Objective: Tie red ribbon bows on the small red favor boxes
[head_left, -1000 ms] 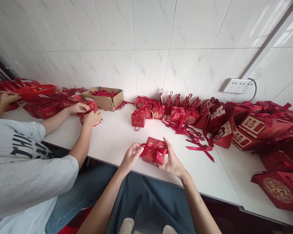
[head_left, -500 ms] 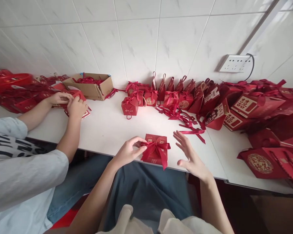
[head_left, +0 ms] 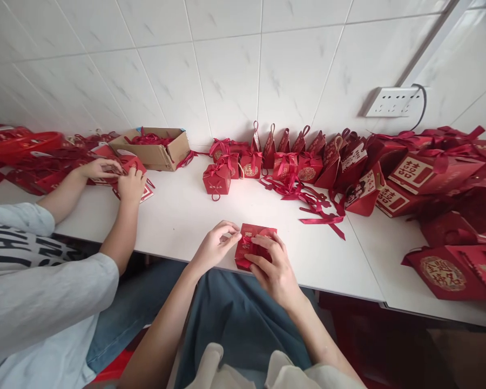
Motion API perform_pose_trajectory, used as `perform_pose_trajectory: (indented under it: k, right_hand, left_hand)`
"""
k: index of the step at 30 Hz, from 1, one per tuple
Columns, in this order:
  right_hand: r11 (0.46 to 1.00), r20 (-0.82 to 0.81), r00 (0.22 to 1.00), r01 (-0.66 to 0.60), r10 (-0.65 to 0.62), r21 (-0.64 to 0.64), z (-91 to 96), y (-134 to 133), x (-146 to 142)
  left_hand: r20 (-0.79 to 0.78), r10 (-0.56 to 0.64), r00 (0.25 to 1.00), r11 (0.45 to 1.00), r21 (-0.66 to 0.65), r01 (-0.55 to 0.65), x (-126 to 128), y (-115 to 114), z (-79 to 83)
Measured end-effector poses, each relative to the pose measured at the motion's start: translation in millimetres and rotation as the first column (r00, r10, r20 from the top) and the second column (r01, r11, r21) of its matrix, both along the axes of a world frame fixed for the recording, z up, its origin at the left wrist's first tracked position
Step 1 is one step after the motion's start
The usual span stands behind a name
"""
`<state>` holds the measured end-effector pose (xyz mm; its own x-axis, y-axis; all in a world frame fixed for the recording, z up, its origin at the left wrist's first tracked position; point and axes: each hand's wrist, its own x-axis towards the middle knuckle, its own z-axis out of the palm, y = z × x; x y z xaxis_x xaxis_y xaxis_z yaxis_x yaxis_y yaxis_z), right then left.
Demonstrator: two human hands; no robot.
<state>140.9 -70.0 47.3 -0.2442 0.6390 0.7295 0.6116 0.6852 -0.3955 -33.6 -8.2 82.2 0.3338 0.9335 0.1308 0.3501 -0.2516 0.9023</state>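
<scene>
A small red gift box (head_left: 257,229) with gold lettering lies at the table's front edge, before me. My right hand (head_left: 276,265) reaches over it from the right, its fingers curled onto the red ribbon (head_left: 246,244) on top and hiding most of the bow. At the box's left edge, my left hand (head_left: 216,246) has thumb and forefinger pressed together; whether ribbon is between them cannot be made out. Farther back stands a finished-looking red box (head_left: 216,181) with a bow. Loose red ribbons (head_left: 316,202) lie in a tangle right of it.
Red gift boxes (head_left: 433,173) crowd the right side, and several stand along the tiled wall. A cardboard box (head_left: 156,154) of ribbons is at the back left. A co-worker's hands (head_left: 119,178) handle red card there, near a red basket (head_left: 32,146). A power socket (head_left: 392,102) is on the wall.
My right hand has moved left from beside the box onto its ribbon bow, its spread fingers now curled. My left hand stays at the box's left edge. The view has shifted slightly.
</scene>
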Motion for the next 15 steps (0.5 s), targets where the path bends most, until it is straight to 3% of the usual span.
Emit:
perform_pose_trajectory:
  k: [4, 9, 15]
  right_hand:
    - [0.998, -0.131, 0.991, -0.026, 0.019, -0.051, -4.3, -4, 9]
    - [0.988, -0.211, 0.977, -0.054, 0.023, -0.142, -8.3, -3, 14]
    - [0.987, -0.244, 0.969, -0.061, 0.022, -0.152, -9.5, -1, 11]
  left_hand:
    - [0.097, -0.081, 0.992, 0.990, -0.110, 0.092, -4, 0, -0.6]
    - [0.179, -0.239, 0.954, 0.966, -0.055, 0.253, -16, 0, -4.1]
    - [0.043, -0.156, 0.987, 0.988, 0.008, 0.156, -15, 4, -5.1]
